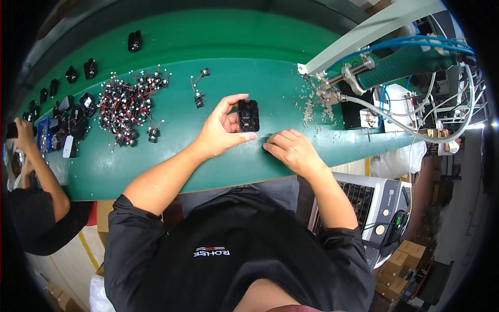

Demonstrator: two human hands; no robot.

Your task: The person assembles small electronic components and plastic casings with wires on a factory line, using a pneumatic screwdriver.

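Far left, a co-worker's hand (23,134) is up at the end of the bench (179,125), near a huddle of black casings (78,127). Next along, a tangled pile of wired modules (125,106), red leads poking out everywhere, with one stray module (153,135) just off its near right side. Then a stretch of green top, room enough to slide sideways, with two more modules farther back. And here's the left hand (218,129) — thumb at the near edge, fingers at the far one, gripping a black housing (251,115) by its ends, hollow side showing, well inside the front edge. A narrow gap, and there's the right hand (293,150), fingers curled in tight, forearm crossing that front edge; whether anything's pinched there, I can't tell. Beyond it, more green, then scattered screws (309,112) — and the tighter right end, where a green-barrelled tool (405,67) and its hoses overhang a black box (356,112).
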